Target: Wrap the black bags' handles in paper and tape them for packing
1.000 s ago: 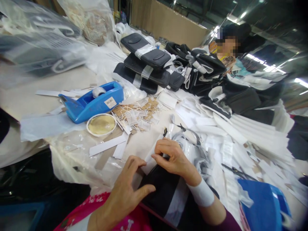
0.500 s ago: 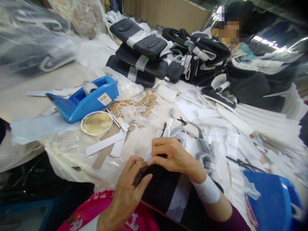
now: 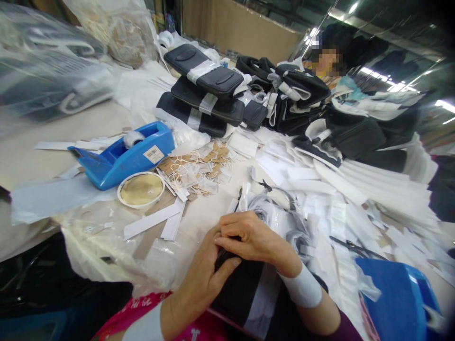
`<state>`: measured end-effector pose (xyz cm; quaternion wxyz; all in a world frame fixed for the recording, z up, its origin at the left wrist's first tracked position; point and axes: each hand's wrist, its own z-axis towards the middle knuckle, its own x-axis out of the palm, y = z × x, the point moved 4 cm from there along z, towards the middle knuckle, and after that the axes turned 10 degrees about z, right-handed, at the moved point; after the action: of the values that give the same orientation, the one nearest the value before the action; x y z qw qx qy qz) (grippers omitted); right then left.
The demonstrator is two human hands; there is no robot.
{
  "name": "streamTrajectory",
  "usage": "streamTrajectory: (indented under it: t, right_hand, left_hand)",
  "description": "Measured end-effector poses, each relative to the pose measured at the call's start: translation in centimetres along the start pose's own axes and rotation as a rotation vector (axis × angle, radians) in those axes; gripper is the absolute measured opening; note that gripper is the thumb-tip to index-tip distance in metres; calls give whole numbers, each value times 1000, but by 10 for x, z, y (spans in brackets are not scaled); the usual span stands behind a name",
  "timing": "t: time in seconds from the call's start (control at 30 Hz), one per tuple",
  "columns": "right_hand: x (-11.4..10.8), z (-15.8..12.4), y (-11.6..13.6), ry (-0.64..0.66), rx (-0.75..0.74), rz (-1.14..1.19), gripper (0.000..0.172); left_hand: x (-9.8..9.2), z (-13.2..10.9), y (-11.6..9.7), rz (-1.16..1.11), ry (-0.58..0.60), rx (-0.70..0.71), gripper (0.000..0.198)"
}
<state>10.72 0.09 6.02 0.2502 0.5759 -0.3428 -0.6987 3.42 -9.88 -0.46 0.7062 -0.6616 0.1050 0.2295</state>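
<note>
In front of me lies a black bag (image 3: 240, 286), wrapped with a translucent band (image 3: 265, 298). My left hand (image 3: 202, 272) grips its far left corner, the thumb lying on top and the fingers behind. Curled over the same corner, my right hand (image 3: 245, 237) presses thumb and fingers together right against the left fingers. Whatever the right fingertips pinch is hidden. Just beyond the hands is a heap of grey straps in clear plastic (image 3: 273, 213).
To the left stand a blue tape dispenser (image 3: 124, 156) and a round tub (image 3: 141, 190) beside a pile of string tags (image 3: 197, 166). Stacked black bags (image 3: 204, 71) rise behind. Scissors (image 3: 355, 247) and another blue dispenser (image 3: 391, 293) are at right. A person (image 3: 327, 61) is at the back.
My left hand has moved right and up along the bag's corner, meeting the right hand. The right hand stays at that corner. The whole view has shifted slightly.
</note>
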Motion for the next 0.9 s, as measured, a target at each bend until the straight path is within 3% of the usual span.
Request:
streamTrajectory:
  t: [0.13,0.3,0.4,0.47,0.53,0.63,0.7,0.8,0.9]
  right_hand:
    - [-1,1,1,38,-51,-21,30]
    - [-3,1,4,2,-110,-31,34]
    - [-7,2,6,-24,-124,-25,33]
    - [-24,-2,12,-211,-161,12,29]
    - [-53,-17,21,-589,-188,41,24]
    - [-92,-77,27,-1221,-80,3,25]
    - [-95,-134,25,-1482,110,6,34]
    - [-58,-215,18,-1606,508,226,63]
    - [1,-260,14,-1490,811,555,91]
  left_hand:
    - [5,0,0,14,12,-22,36]
    - [2,8,3,76,-31,-51,62]
    - [6,17,6,16,47,0,54]
    - [6,21,10,5,77,-16,51]
    - [5,23,13,27,84,-54,57]
    - [3,23,13,69,110,-106,66]
    - [2,25,12,102,122,-123,73]
    - [0,30,12,198,145,-112,82]
    - [-2,40,19,323,160,-84,85]
